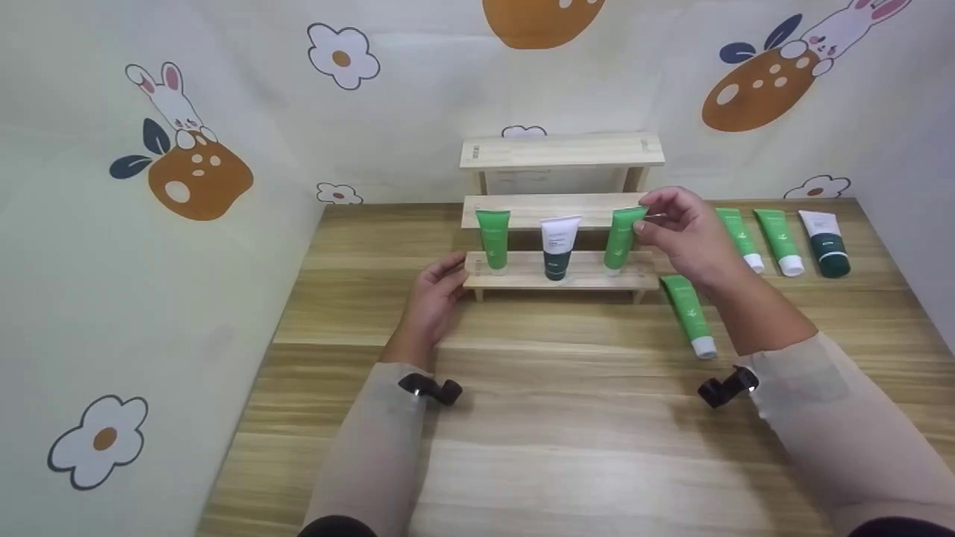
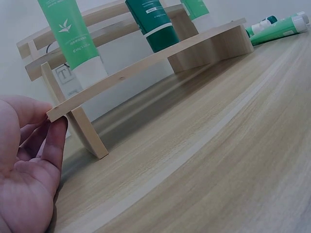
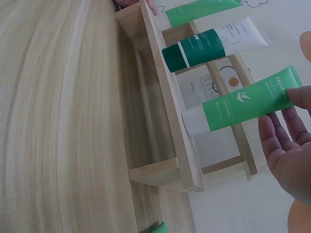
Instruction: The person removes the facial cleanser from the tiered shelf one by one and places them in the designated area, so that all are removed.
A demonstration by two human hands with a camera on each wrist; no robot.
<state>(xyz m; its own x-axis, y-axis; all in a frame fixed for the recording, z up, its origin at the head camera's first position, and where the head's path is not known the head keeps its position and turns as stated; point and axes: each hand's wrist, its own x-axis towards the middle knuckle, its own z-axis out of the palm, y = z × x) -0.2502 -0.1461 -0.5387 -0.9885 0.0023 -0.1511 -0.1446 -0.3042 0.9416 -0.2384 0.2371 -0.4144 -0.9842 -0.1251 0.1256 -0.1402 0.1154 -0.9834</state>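
Observation:
A three-step wooden display rack [image 1: 522,277] stands at the back of the table. My left hand [image 1: 436,294] pinches the left end of its lowest board, with fingertips under the edge in the left wrist view. By its crimped top end, my right hand [image 1: 690,235] holds a green tube [image 3: 248,102] between thumb and fingers. This tube is upright, its white cap at the right part of the lowest board. Another green tube [image 1: 494,237] stands on the left of that board. Between them is a white and dark green tube [image 1: 557,246], also cap down.
Right of the rack lie two green tubes [image 1: 739,235] [image 1: 777,239] and a white and dark green tube [image 1: 826,242]. One more green tube [image 1: 688,313] lies nearer, by the right forearm. A patterned backdrop [image 1: 418,134] rises behind the wooden table [image 1: 537,403].

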